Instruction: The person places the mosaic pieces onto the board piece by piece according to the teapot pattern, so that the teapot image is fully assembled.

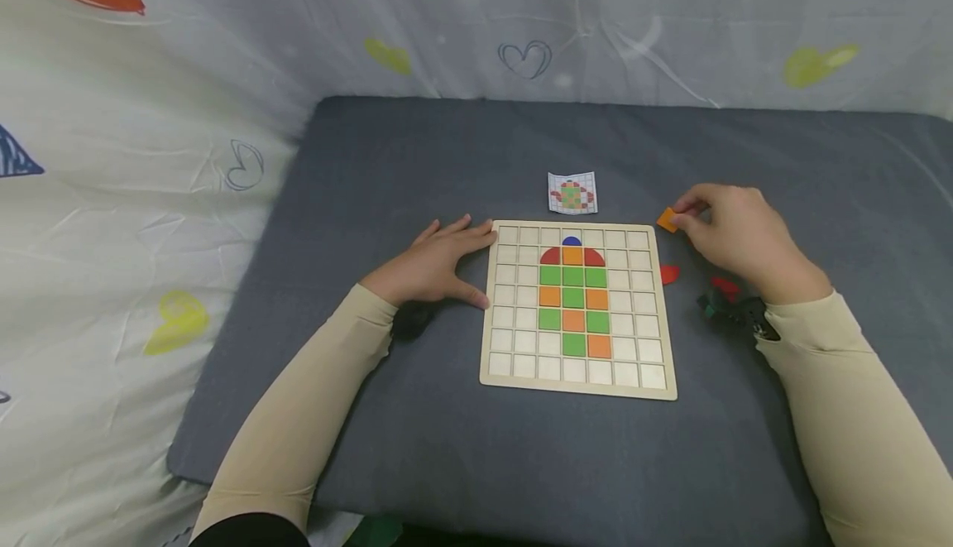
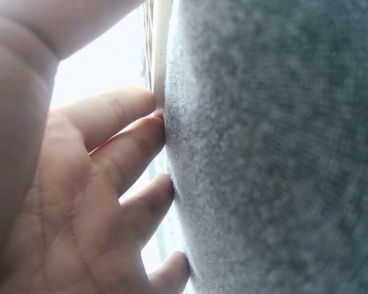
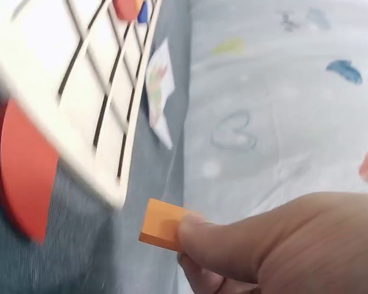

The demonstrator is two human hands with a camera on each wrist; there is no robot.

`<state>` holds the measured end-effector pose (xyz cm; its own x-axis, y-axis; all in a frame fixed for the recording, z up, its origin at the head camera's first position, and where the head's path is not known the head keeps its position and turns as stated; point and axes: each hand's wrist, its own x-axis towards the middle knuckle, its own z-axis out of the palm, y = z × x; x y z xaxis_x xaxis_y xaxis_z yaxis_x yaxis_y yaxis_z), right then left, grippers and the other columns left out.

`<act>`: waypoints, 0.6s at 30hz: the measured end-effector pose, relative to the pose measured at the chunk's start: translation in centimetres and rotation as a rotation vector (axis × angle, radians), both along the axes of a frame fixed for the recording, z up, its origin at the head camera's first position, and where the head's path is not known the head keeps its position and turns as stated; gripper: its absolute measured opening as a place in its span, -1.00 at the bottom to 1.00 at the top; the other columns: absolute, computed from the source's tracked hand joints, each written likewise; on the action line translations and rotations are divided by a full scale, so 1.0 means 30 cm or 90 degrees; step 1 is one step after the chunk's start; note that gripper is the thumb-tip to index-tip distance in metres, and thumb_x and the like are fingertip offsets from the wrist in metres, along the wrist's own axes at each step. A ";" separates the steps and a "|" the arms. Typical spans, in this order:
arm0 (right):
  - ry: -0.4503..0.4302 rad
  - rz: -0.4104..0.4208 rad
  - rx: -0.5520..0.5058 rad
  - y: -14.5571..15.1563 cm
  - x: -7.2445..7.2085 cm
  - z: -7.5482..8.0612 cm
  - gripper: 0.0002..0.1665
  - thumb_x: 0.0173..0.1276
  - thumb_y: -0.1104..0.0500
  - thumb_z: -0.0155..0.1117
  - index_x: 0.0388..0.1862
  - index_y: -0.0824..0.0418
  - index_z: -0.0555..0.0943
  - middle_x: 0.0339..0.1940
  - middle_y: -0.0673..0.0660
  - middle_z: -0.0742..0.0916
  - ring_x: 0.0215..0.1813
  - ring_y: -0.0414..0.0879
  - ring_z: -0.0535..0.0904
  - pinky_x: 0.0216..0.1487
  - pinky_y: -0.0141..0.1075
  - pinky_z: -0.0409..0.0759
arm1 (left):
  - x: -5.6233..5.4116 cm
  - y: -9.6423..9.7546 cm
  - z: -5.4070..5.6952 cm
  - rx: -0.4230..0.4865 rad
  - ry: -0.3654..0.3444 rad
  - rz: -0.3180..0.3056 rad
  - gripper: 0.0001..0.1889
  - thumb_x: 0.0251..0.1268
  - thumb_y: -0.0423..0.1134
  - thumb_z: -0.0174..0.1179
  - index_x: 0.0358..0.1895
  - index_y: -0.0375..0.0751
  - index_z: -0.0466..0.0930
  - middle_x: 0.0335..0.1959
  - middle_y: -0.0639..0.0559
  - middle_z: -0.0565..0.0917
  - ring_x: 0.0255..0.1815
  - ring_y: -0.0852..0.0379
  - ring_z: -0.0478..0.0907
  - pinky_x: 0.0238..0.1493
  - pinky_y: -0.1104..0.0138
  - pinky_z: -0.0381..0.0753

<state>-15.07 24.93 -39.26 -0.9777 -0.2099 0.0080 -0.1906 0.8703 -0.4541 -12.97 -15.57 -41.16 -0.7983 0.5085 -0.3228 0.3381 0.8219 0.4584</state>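
Observation:
A wooden grid board (image 1: 521,371) lies on the grey table, its middle cells filled with green, orange, red and blue pieces. My left hand (image 1: 439,264) rests at the board's left edge, fingers spread and straight; in the left wrist view the fingertips (image 2: 152,125) meet the cloth beside the wooden rim. Off the board's upper right corner, my right hand (image 1: 733,228) pinches an orange square tile (image 3: 162,225) between thumb and fingers. Close to the right edge of the board lies a red curved piece (image 1: 669,274). Another red piece (image 1: 725,287) sits below the right hand.
Behind the board is a small printed picture card (image 1: 572,194) showing a teapot-like pattern in coloured cells. The grey cloth-covered table (image 1: 417,158) reaches back to a white printed curtain (image 1: 462,26), which also hangs along the left side.

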 end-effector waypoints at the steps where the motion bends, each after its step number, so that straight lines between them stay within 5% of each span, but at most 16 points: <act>1: 0.003 0.004 0.001 -0.013 0.008 0.003 -0.75 0.53 0.12 0.32 0.00 0.25 0.75 -0.10 0.29 0.79 -0.51 0.02 0.46 -0.55 -0.17 0.32 | 0.000 0.000 0.000 -0.001 0.000 0.000 0.20 0.00 0.24 0.59 0.72 0.12 0.09 0.74 0.16 -0.01 0.78 0.03 -0.28 0.69 -0.09 -0.43; 7: 0.002 0.044 0.003 -0.080 0.056 0.012 -0.81 0.50 0.15 0.35 -0.04 0.22 0.76 -0.30 0.16 0.81 -0.72 -0.03 0.31 -0.67 -0.21 0.20 | 0.001 -0.006 -0.004 -0.005 0.003 0.003 0.20 0.00 0.25 0.59 0.71 0.13 0.10 0.74 0.16 0.00 0.77 0.05 -0.27 0.69 -0.09 -0.42; 18: -0.029 0.136 -0.059 -0.191 0.127 0.036 -0.95 0.43 0.18 0.44 -0.20 0.13 0.76 -0.28 0.05 0.80 -0.61 -0.06 0.35 -0.56 -0.25 0.35 | -0.002 -0.002 -0.005 0.007 0.003 -0.004 0.19 0.02 0.24 0.59 0.71 0.11 0.10 0.74 0.15 0.00 0.78 0.03 -0.27 0.69 -0.10 -0.42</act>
